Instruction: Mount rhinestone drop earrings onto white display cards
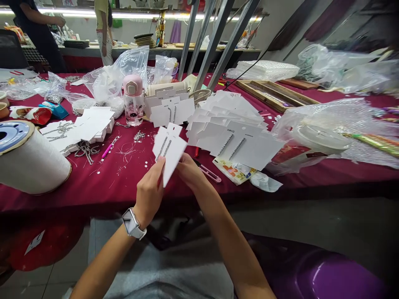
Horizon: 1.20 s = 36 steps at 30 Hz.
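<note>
The left hand (pixel 149 193) and right hand (pixel 190 170) are clenched, pinching a white display card (pixel 170 155) bearing two rhinestone chain strips, held over the red-clothed bench (pixel 93 195). Thread snips (pixel 208 173) lie just beside the right hand at 3 o'clock; stacked printed cards (pixel 230 137) at 1 o'clock; a white spool (pixel 31 160) at 9 o'clock

You're holding a card (pixel 170 151) over a cloth-covered table (pixel 112 187), w/ a spool (pixel 31 160) lying on yr left, loose chains (pixel 85 151) lying right of it, a card pile (pixel 230 133) lying ahead on yr right, and a water bottle (pixel 133 101) standing farther back, left of that pile.
</note>
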### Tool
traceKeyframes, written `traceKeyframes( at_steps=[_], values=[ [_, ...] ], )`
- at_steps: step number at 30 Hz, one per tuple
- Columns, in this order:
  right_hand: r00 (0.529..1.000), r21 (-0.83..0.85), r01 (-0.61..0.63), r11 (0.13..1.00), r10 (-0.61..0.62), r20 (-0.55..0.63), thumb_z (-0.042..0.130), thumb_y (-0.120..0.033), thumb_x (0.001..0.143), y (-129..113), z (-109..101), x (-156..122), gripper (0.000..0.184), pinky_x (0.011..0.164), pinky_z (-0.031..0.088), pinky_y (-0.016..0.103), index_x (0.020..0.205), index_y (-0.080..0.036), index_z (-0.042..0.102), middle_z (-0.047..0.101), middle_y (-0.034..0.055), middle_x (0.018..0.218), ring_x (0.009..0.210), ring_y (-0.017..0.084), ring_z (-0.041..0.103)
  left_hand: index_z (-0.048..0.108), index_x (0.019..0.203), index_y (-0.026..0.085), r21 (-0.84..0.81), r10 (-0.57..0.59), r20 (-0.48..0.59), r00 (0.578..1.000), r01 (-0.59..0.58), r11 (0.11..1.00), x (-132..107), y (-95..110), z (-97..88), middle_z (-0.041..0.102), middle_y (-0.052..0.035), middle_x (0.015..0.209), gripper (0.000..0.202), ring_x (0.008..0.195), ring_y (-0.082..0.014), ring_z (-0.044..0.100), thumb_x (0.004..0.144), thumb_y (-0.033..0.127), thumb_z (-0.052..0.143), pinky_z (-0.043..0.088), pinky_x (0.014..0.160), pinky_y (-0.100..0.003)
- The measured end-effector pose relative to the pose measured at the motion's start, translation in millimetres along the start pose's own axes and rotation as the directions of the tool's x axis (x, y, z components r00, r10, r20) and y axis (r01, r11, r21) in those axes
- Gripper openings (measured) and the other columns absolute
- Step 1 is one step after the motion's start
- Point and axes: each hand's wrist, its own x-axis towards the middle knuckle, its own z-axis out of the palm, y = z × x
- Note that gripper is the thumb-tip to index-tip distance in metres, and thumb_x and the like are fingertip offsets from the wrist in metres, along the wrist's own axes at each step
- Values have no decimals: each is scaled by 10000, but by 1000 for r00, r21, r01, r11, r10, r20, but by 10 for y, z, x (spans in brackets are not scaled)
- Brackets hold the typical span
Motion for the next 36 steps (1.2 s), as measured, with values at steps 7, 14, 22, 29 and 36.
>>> traceKeyframes(
  at_steps=[7,14,22,29,36],
  values=[
    [974,-456,166,875,-218,-63,497,-302,809,-250,64,-215,163,638,426,259,788,-162,577,618,23,732,671,126,550,628,837,140,-714,-673,137,727,543,443,59,190,-38,686,-50,845,243,793,-172,644,779,368,570,538,730,-302],
    [932,-878,240,415,-352,88,450,-193,840,-210,139,-223,166,789,389,323,827,-141,607,627,82,862,864,212,500,621,773,124,-853,-730,449,516,490,-178,40,214,-118,657,-10,825,59,808,-100,617,725,158,628,490,893,-313],
    [985,-847,165,506,-120,121,435,-201,853,205,188,-153,157,781,385,304,863,-151,583,628,73,906,889,198,516,600,706,73,-753,-743,594,310,539,-377,-31,128,-215,659,-62,810,192,773,-103,638,793,-15,453,541,796,-228],
    [983,-832,183,524,-111,146,423,-189,854,285,227,-83,165,786,380,314,859,-149,582,625,84,902,879,202,506,636,831,43,-461,-606,776,177,815,-351,-95,92,-648,655,-149,978,154,940,-178,629,792,81,492,509,847,-225],
    [973,-775,228,589,-115,200,449,-170,841,306,194,134,144,785,380,295,834,-141,590,623,79,892,874,179,525,633,889,138,-110,-295,506,811,400,910,346,-448,-728,625,-70,920,253,846,-176,570,681,279,663,449,824,-339]
  ],
)
